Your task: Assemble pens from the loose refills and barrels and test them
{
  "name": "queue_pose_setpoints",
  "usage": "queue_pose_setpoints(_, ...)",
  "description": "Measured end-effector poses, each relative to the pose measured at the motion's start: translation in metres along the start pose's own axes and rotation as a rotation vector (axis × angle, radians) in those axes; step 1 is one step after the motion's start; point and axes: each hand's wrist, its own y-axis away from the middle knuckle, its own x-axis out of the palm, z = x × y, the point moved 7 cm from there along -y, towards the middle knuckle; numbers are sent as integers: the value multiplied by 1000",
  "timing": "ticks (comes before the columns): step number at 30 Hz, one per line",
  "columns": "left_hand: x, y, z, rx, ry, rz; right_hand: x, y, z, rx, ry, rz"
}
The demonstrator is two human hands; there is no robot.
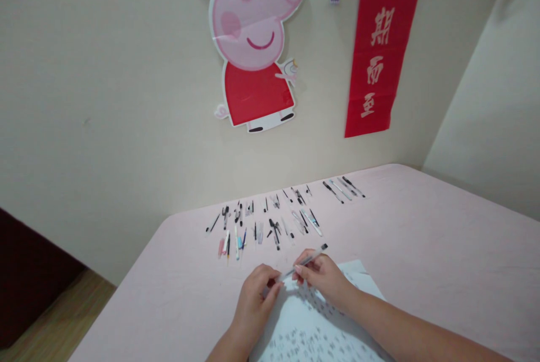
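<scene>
Clear pen (311,257) in left hand (256,295) and right hand (324,278); paper (306,336) below

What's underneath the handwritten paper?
Pink tabletop shows around the paper; whatever lies directly beneath it is covered. The left hand and right hand, holding a pen, hide part of its upper area.
</scene>
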Motion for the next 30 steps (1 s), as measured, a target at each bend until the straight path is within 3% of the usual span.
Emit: queue_pose_setpoints(30,6,5,-1,18,-109,4,2,-2,2,-89,-11,-8)
